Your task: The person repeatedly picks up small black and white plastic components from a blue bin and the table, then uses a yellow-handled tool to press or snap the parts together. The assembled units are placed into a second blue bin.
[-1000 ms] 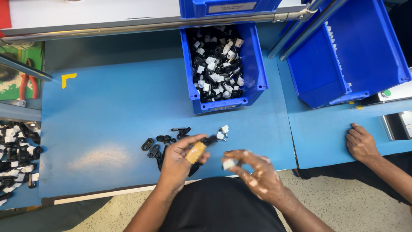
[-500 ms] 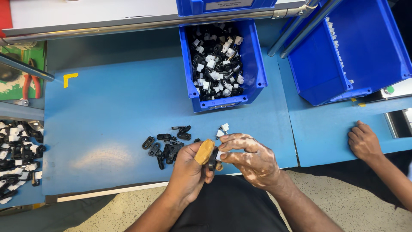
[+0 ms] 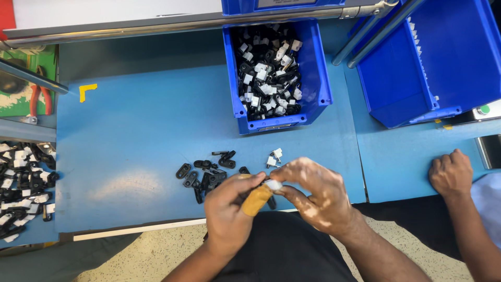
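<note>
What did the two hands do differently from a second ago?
The right hand, which was apart and holding a small white plastic piece, moved left to meet the left hand; both now pinch that piece together. The tan finger cover stays on the left hand. The loose black plastic clips and blue bin stayed put.

Our left hand (image 3: 229, 216) and right hand (image 3: 318, 196) are bare, without gloves, rings or a watch. Our forearms are uncovered too, no sleeves reaching them. Below, we wear a plain black cloth garment (image 3: 284, 250) over the lap.
</note>
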